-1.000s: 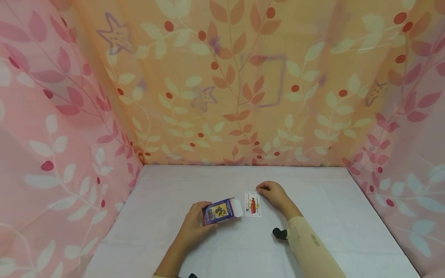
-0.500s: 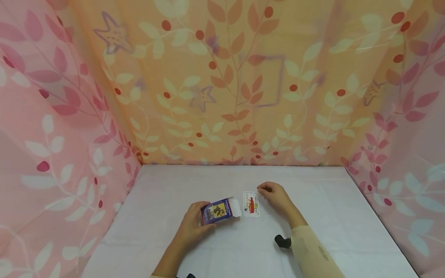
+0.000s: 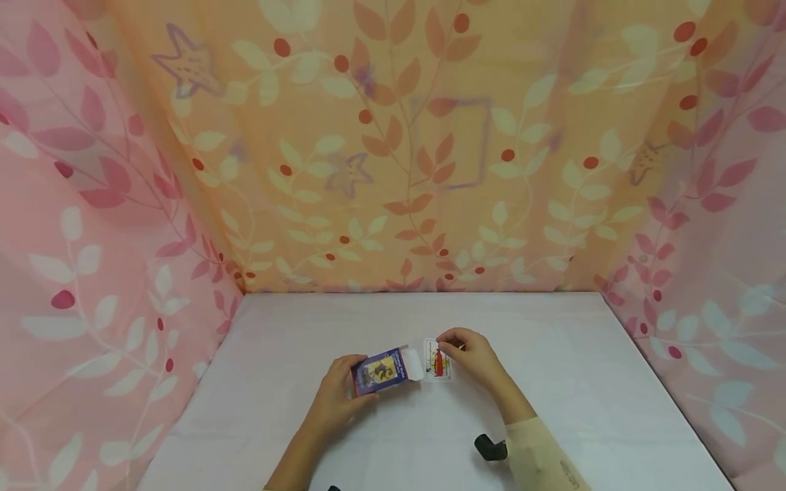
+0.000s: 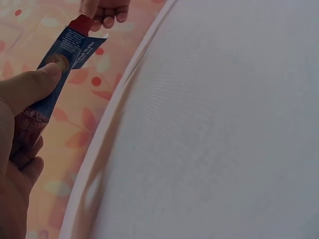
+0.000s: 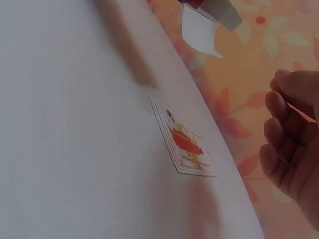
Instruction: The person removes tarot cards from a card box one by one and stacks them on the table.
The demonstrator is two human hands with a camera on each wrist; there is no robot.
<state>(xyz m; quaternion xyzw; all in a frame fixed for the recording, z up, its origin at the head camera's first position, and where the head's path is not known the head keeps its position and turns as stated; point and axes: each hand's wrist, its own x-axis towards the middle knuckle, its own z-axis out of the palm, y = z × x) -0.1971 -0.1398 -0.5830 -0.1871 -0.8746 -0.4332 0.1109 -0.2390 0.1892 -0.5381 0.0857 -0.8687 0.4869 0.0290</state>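
- While left grip (image 3: 336,390) clasps the box (image 3: 379,372), its white flap (image 3: 413,365) faces right grip (image 3: 475,356)
- right grip: fingers loosely bent, holding nothing
- picture card (image 3: 438,368) on surface (image 3: 408,440), beneath right grip

Tilted blue box (image 3: 379,372), white flap (image 3: 414,365) open, picture card (image 3: 438,365) flat nearby

Near the open end of the blue rectangular cardboard box (image 3: 381,372), blurred white lettering seems to read "Universal Waite"; the small white lines on the box's narrow side (image 4: 72,39) and the dark mark on the beige sleeve (image 3: 539,453) are illegible.
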